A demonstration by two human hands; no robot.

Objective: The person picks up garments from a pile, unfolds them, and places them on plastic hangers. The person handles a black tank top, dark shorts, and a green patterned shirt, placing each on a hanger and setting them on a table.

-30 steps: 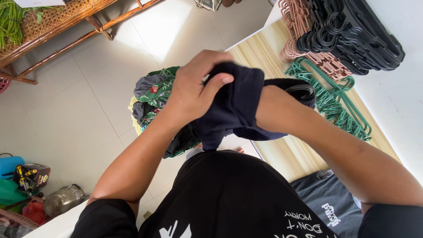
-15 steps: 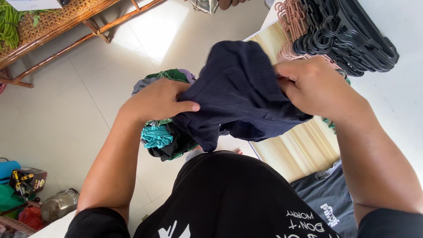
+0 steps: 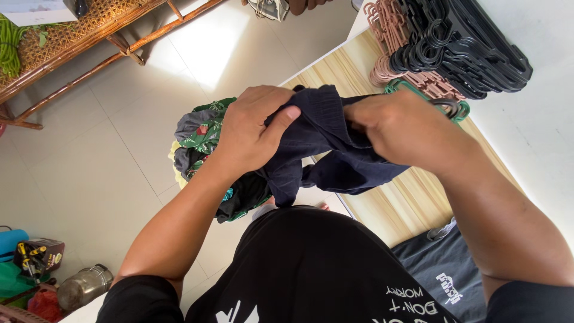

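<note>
Both hands, the left hand [image 3: 254, 131] and right hand [image 3: 397, 122], clamp a bunched navy garment [image 3: 326, 146] held above the clothes pile [image 3: 200, 134], apparently mid-straightening; the next move calls for spreading the cloth flat.

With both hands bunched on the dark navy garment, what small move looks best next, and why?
Probably draw the hands apart to spread it flat. The left hand and right hand pinch the navy garment close together, so it hangs crumpled above the clothes pile.
</note>
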